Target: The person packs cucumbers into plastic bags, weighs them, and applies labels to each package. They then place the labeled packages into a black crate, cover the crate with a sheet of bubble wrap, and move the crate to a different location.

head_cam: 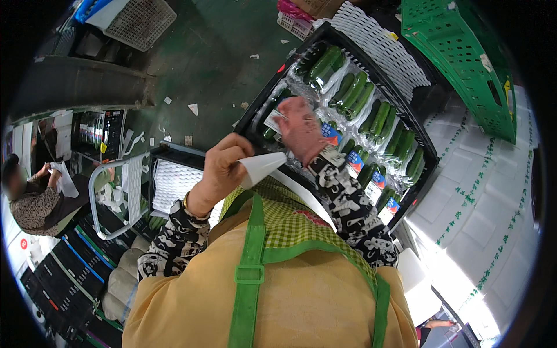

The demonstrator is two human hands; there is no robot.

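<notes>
My left hand (224, 169) grips a curled white strip (263, 167), which looks like label backing paper, in front of my chest. Just beyond it, my right hand (300, 128) lies over a pack at the near left of a black plastic crate (428, 161). A white label (275, 121) on a cucumber pack shows beside its fingers, which are blurred. Rows of film-wrapped cucumbers (354, 93) fill the crate. Several packs in the row nearest me bear blue, red and white labels (354, 161). Part of that row is hidden under my right hand and sleeve.
A green plastic crate (461, 65) stands at the upper right, beside white foam boxes (478, 209) with green writing. White foam netting (378, 48) lies behind the black crate. A metal cart handle (93, 195) is at left, near another person (37, 200) holding a white bag.
</notes>
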